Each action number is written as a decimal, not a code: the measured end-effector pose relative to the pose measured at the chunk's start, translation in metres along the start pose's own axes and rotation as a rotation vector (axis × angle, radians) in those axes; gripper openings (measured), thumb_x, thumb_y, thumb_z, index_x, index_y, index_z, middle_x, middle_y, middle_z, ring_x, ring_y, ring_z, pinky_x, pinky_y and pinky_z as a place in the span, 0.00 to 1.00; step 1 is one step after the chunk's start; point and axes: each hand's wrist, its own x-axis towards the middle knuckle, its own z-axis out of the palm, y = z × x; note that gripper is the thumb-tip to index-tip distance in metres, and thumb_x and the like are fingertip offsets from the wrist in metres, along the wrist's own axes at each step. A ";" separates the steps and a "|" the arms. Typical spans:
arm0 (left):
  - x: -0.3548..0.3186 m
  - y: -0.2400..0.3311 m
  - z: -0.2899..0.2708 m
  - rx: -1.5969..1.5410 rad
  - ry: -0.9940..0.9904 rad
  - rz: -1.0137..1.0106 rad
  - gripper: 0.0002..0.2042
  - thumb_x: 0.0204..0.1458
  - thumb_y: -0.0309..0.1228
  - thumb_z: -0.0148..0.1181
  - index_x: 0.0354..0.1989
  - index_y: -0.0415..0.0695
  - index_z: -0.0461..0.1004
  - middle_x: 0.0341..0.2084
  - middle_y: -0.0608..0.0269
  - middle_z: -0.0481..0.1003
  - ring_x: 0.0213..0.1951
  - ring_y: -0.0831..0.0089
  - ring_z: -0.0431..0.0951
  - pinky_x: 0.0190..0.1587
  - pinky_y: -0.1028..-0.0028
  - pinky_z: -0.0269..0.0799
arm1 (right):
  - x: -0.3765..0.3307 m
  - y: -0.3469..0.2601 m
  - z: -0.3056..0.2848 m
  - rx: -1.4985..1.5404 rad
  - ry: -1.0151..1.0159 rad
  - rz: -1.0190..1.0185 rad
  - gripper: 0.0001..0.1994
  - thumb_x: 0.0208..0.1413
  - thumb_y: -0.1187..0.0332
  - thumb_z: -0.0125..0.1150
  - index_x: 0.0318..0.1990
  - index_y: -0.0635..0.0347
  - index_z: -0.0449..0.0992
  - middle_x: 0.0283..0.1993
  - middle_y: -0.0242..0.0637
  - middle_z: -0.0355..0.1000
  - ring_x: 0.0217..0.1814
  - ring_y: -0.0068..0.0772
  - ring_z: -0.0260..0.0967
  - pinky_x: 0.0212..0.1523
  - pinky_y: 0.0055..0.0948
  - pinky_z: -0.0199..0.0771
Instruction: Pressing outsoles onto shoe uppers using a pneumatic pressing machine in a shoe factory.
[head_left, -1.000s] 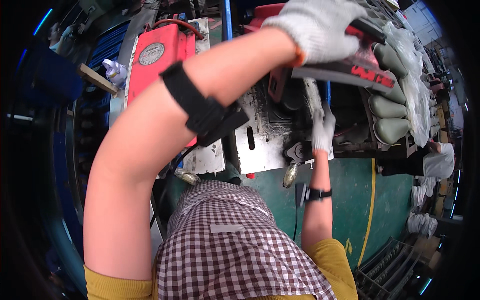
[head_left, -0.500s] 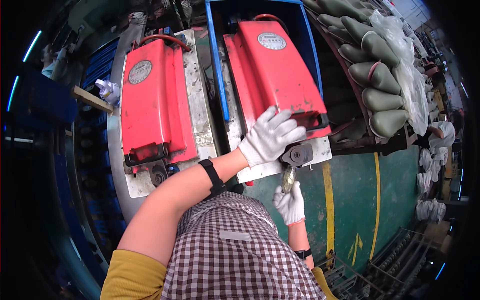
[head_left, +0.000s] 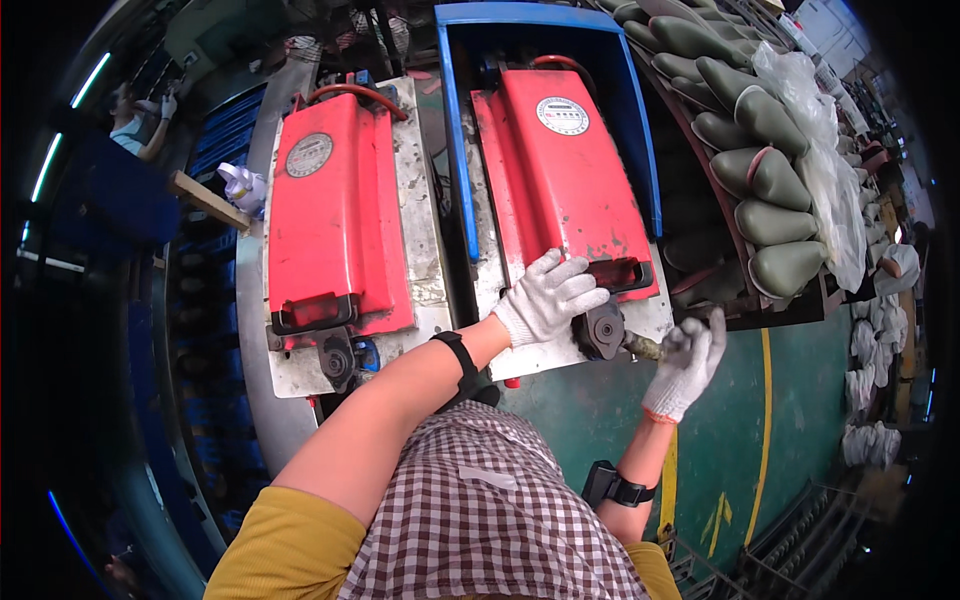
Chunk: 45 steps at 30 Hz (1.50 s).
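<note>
Two red mould lids lie shut on a grey metal machine bed. My left hand (head_left: 548, 297), in a white knit glove, rests flat on the lower end of the right red lid (head_left: 560, 185), just beside its black handle (head_left: 615, 273). A round black latch knob (head_left: 603, 330) sits below that handle. My right hand (head_left: 686, 362), also gloved, is closed around a short dull metal lever (head_left: 646, 347) that sticks out from the knob. The left red lid (head_left: 330, 215) is untouched.
A blue frame (head_left: 545, 20) surrounds the right lid. Rows of olive-green boot forms (head_left: 765, 215) hang on a rack at right, some under clear plastic. Green floor with a yellow line (head_left: 765, 400) lies below. Another person (head_left: 135, 125) works at far left.
The right red lid has come down from raised to shut flat. My left hand moved from gripping the lifted lid to resting on it, and my right hand rose to the lever by the knob.
</note>
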 end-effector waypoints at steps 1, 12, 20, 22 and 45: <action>-0.002 -0.001 -0.001 0.006 0.019 0.001 0.26 0.39 0.29 0.62 0.52 0.56 0.74 0.44 0.66 0.74 0.52 0.58 0.78 0.55 0.49 0.71 | -0.012 -0.019 0.025 0.019 -0.228 -0.051 0.23 0.70 0.62 0.57 0.67 0.62 0.66 0.41 0.37 0.75 0.39 0.28 0.72 0.40 0.31 0.76; 0.010 0.037 -0.130 -1.057 -0.200 -1.020 0.19 0.65 0.37 0.57 0.60 0.38 0.74 0.49 0.52 0.80 0.53 0.59 0.80 0.60 0.63 0.73 | -0.100 -0.095 0.155 -0.191 -0.909 -0.305 0.15 0.60 0.73 0.64 0.53 0.67 0.80 0.43 0.41 0.77 0.43 0.35 0.77 0.49 0.31 0.76; 0.011 0.041 -0.230 -2.209 0.529 -0.946 0.32 0.67 0.55 0.49 0.70 0.42 0.65 0.64 0.48 0.72 0.69 0.53 0.68 0.74 0.51 0.58 | -0.136 -0.006 0.165 -0.165 -0.923 0.192 0.21 0.74 0.61 0.52 0.64 0.67 0.71 0.61 0.40 0.73 0.66 0.35 0.68 0.69 0.34 0.64; 0.008 0.052 -0.227 -2.049 0.554 -0.992 0.35 0.67 0.56 0.49 0.75 0.45 0.58 0.73 0.52 0.62 0.75 0.56 0.57 0.78 0.54 0.48 | -0.160 0.004 0.179 0.260 -0.694 0.669 0.20 0.74 0.53 0.52 0.58 0.62 0.75 0.58 0.41 0.77 0.59 0.38 0.75 0.61 0.35 0.76; 0.033 0.102 -0.470 -1.379 0.022 -0.543 0.11 0.65 0.24 0.52 0.51 0.39 0.79 0.46 0.43 0.77 0.45 0.54 0.81 0.59 0.59 0.74 | -0.044 -0.057 -0.029 0.704 -0.400 0.224 0.09 0.74 0.61 0.44 0.39 0.50 0.66 0.34 0.26 0.61 0.41 0.25 0.59 0.52 0.33 0.66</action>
